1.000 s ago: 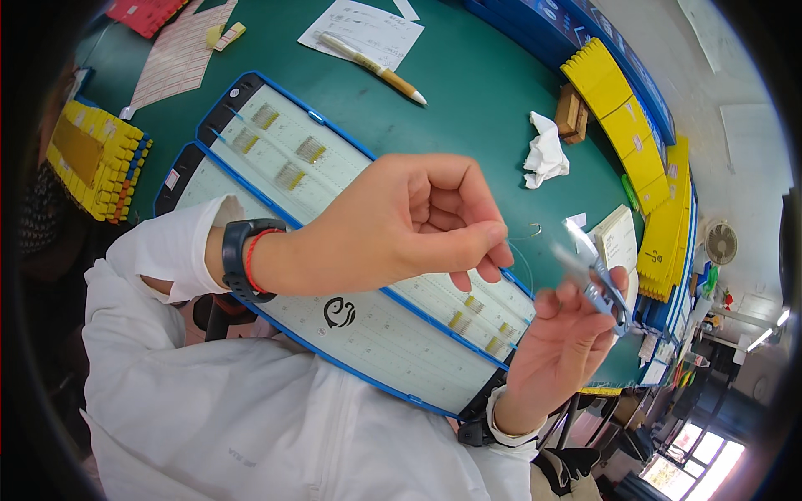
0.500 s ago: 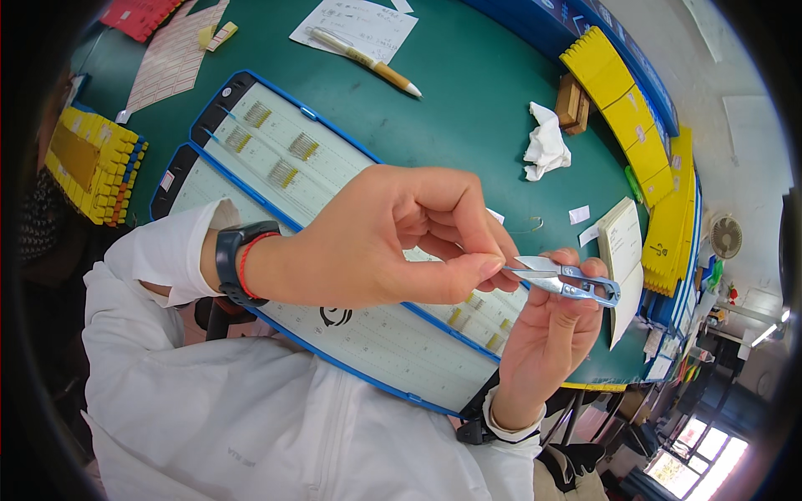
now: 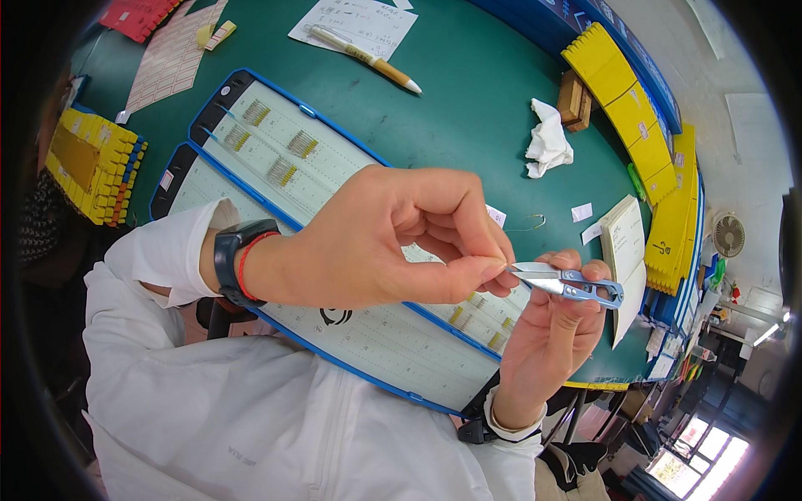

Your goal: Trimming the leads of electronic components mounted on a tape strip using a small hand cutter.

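Note:
My left hand, with a dark watch at the wrist, is closed, thumb and forefinger pinched at the tip of the snips. What it pinches is too small to make out. My right hand holds small thread snips with pale blue handles, their blades pointing left to the pinched fingertips. Both hands are above a long flat case with pale ruled panels and blue edges. Several bunches of fine pin-like pieces are fixed across its panels. Just beyond my fingers lies a thin curved line with a hooked end.
On the green table lie a pen over a written sheet, crumpled tissue, a wooden block and an open notebook. Yellow card packs line the right edge; another yellow stack stands left.
The snips' blades have come closer together at my left fingertips. Both hands stay in nearly the same place; the view has shifted slightly.

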`<state>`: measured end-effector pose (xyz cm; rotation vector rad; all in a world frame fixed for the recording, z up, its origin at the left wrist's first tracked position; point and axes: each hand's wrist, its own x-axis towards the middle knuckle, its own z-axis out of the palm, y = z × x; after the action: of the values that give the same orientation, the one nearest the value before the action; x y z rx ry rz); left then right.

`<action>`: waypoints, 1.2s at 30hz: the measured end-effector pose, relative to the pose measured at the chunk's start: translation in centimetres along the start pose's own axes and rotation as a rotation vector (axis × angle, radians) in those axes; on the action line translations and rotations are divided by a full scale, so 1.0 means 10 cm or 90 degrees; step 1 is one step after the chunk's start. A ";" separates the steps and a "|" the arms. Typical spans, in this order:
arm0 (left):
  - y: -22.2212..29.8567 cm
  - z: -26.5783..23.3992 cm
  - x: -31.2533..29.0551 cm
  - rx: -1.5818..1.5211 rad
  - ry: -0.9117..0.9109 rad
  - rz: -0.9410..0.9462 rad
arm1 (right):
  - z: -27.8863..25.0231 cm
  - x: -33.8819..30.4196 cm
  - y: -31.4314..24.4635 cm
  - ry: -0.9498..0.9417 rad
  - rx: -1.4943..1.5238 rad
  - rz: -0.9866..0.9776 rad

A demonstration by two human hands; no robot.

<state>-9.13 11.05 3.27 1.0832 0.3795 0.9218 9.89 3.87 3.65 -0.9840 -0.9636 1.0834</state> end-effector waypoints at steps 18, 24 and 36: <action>-0.03 0.01 -0.01 -0.001 0.009 0.038 | 0.03 -0.01 0.03 -0.017 0.042 0.002; -0.03 0.02 -0.02 0.017 0.015 0.048 | 0.03 -0.03 0.05 -0.004 0.086 0.026; -0.01 0.01 -0.01 -0.013 0.017 0.004 | 0.03 -0.02 0.02 0.032 0.078 -0.002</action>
<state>-9.04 10.89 3.19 1.0552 0.3882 0.9447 9.49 3.78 3.49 -0.9047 -0.8478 1.0972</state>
